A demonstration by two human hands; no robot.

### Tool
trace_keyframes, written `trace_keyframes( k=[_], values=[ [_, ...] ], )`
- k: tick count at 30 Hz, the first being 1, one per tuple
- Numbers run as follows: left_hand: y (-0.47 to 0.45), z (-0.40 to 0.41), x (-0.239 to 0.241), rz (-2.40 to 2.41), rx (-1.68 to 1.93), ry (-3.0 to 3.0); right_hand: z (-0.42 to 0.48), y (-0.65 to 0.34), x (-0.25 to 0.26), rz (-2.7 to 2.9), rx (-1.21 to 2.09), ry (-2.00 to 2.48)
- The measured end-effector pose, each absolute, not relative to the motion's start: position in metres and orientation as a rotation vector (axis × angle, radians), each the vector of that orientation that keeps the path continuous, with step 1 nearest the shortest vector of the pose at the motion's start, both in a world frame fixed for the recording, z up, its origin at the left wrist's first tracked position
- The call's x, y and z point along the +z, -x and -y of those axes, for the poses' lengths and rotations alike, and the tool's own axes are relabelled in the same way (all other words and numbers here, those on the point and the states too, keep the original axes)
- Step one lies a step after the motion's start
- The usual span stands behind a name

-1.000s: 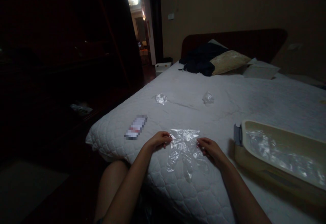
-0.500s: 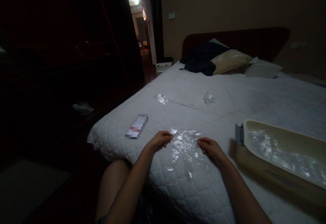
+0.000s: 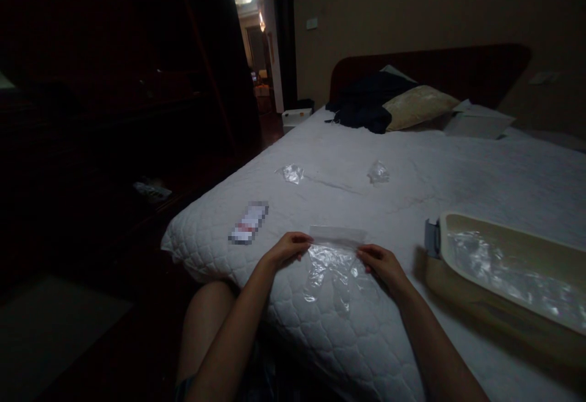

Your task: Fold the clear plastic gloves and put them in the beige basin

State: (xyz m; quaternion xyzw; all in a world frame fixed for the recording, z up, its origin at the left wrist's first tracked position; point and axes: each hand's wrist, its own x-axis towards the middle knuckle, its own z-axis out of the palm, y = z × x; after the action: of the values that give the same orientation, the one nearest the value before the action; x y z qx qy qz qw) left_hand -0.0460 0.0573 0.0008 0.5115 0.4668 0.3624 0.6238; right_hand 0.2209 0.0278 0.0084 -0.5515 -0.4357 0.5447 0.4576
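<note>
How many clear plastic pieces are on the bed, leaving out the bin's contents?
3: one spread plastic piece between the left hand and right hand; a crumpled left bundle and a crumpled right bundle farther up the bed. Folds could hide more.

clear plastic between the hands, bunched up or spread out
Spread, though creased: the clear plastic reaches from left hand to right hand, its lower strips apart.
</note>
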Motion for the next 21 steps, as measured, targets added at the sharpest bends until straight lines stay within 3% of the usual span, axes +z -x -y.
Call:
trace_keyframes(
  k=[21],
  values=[
    [0.048,-0.051,0.009,-0.989,0.896,-1.062,-0.027,-0.226,-0.002,1.081,1.267,1.315]
  ],
)
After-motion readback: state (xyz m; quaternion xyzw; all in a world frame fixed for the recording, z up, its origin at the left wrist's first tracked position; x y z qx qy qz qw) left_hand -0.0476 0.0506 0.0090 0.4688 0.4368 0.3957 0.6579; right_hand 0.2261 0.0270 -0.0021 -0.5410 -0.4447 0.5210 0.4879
